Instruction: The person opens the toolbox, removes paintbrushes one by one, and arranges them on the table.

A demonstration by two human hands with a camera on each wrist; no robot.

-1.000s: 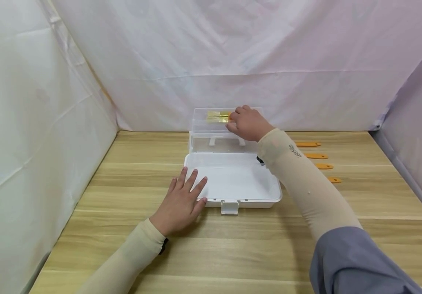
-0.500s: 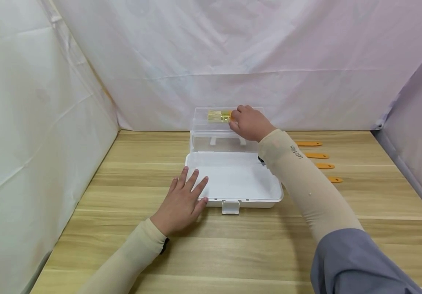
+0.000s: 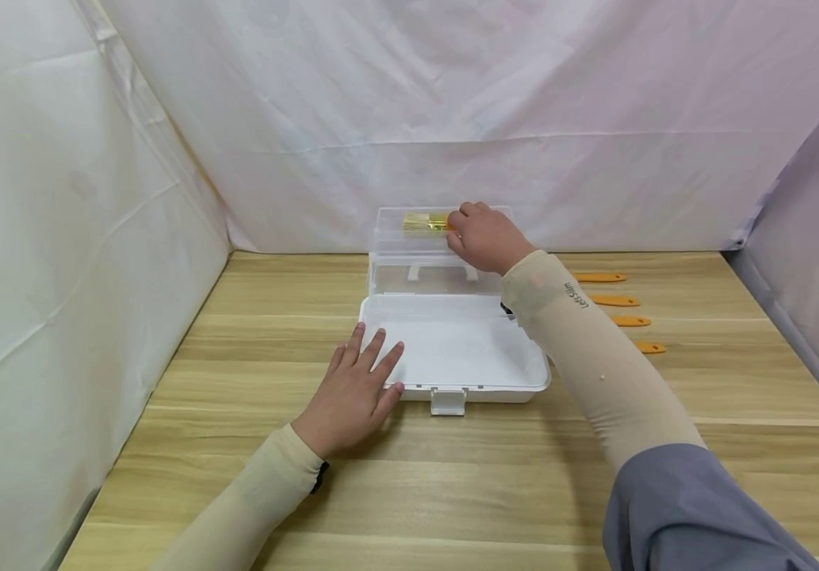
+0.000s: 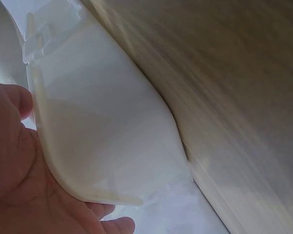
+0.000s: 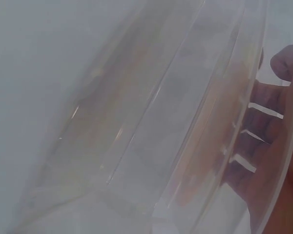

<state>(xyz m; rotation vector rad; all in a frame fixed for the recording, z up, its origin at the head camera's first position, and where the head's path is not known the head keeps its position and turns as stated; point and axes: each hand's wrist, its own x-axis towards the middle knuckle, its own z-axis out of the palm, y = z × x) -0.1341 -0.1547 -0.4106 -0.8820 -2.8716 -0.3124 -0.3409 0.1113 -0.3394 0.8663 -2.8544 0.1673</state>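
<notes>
Your right hand (image 3: 484, 236) is curled around a small yellow see-through block (image 3: 425, 223) at the clear plastic box lid's (image 3: 409, 258) top edge, 12 o'clock. Your left hand (image 3: 352, 392) lies flat, fingers spread, on the white plastic box base's (image 3: 473, 349) 8 o'clock corner. Four orange sticks (image 3: 616, 301) sit at 3 o'clock.

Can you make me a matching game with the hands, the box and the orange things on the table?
Things:
1. left hand
2. right hand
3. orange handles
4. yellow-bristled brush

Places or states:
A. lying in a row on the wooden table, right of the box
B. flat, fingers spread, on the front left corner of the white box
C. up at the top edge of the clear lid, gripped at one end
D. curled round the brush at the raised lid

Pairs: 1-B, 2-D, 3-A, 4-C
</notes>
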